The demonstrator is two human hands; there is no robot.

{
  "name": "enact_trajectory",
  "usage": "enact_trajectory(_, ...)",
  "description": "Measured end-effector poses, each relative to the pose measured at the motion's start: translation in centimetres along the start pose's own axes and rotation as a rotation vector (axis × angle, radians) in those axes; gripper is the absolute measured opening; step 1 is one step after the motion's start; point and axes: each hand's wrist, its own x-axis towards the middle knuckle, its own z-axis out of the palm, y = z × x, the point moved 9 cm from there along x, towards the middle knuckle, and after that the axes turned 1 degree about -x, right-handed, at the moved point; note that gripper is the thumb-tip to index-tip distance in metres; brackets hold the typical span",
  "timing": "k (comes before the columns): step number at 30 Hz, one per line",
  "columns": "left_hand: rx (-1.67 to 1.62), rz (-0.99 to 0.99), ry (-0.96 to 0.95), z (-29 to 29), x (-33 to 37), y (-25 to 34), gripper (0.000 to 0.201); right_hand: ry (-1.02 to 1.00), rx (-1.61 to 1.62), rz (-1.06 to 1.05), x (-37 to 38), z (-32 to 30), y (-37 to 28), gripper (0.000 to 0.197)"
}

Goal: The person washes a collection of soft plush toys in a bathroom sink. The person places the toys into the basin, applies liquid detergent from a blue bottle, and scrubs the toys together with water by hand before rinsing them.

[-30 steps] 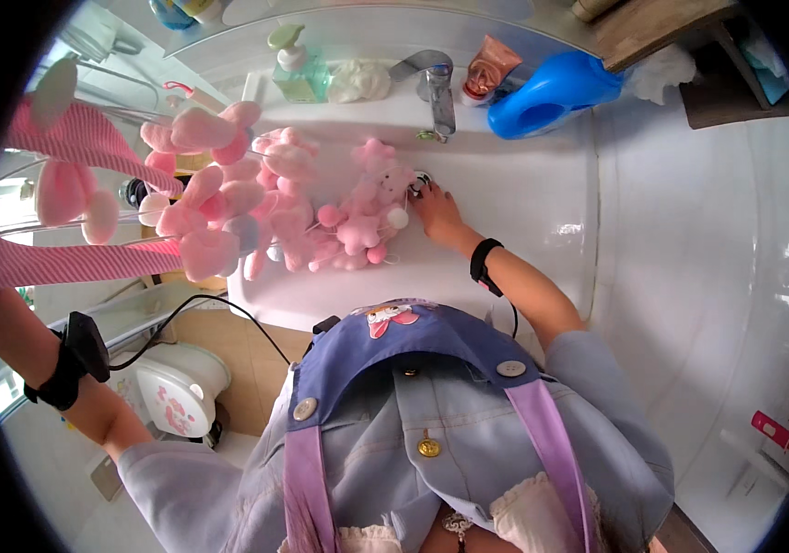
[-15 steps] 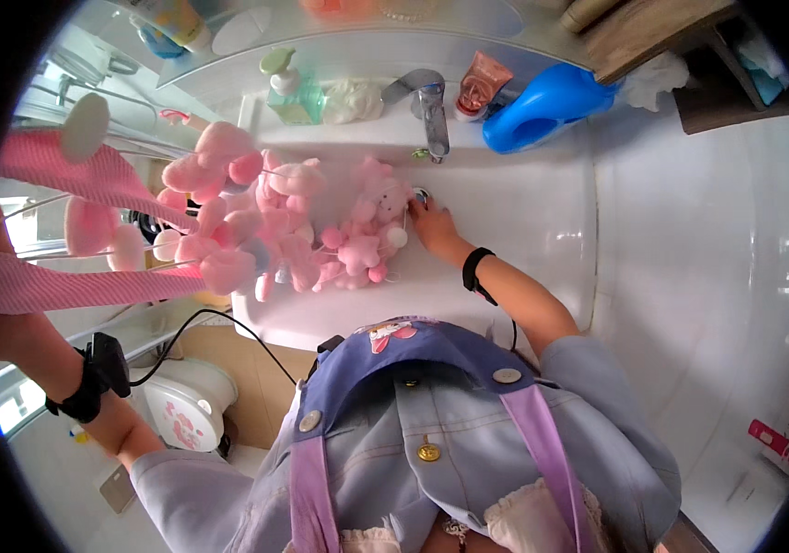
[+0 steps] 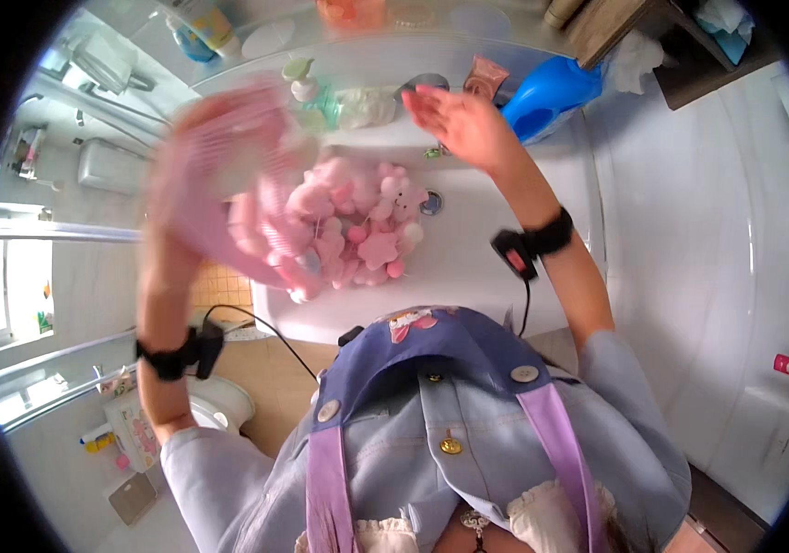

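Observation:
A hanging mobile of pink plush toys (image 3: 348, 230) on thin white strings lies heaped in the left half of the white sink (image 3: 514, 249). Its striped pink fabric band (image 3: 274, 198) is raised above the basin's left side, blurred by motion. My left hand (image 3: 201, 115) is closed around that band, its fingers partly smeared. Over the metal faucet (image 3: 426, 83) hovers my right hand (image 3: 463, 124), fingers stretched out and holding nothing. The hand covers much of the faucet, so I cannot tell whether they touch. A round drain (image 3: 431, 203) shows just right of the toys.
Along the sink's back edge stand a green pump bottle (image 3: 302, 83), a pink tube (image 3: 486, 76) and a blue bottle (image 3: 551, 97). A glass shelf (image 3: 357, 44) runs above them. A wooden shelf (image 3: 615, 37) juts out at upper right. Black cables hang from both wrist straps.
My left hand has swung right and forward with the band, and more toys now rest in the sink. My right hand has lifted from the drain toward the faucet, its fingers straightened.

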Motion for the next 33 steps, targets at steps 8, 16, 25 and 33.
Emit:
enact_trajectory(8, -0.274, -0.466, -0.746, 21.3, -14.5, -2.9, 0.071, -0.274, 0.433, -0.114, 4.9, 5.7, -5.2, 0.027)
enact_trajectory(16, -0.148, -0.427, -0.622, 27.4, -18.8, -0.8, 0.101, 0.541, 0.213, 0.3, 2.6, -5.2, 6.3, 0.04)
enact_trajectory(25, 0.015, -0.561, -0.495, 40.7, -15.1, -2.0, 0.071, -0.083, 0.047, 0.136, 3.0, -0.3, 3.0, 0.041)
enact_trajectory(33, -0.633, -0.333, -0.547, 38.2, -5.4, 5.9, 0.08, 0.072, -1.547, 0.203, -6.4, -11.7, 4.0, 0.051)
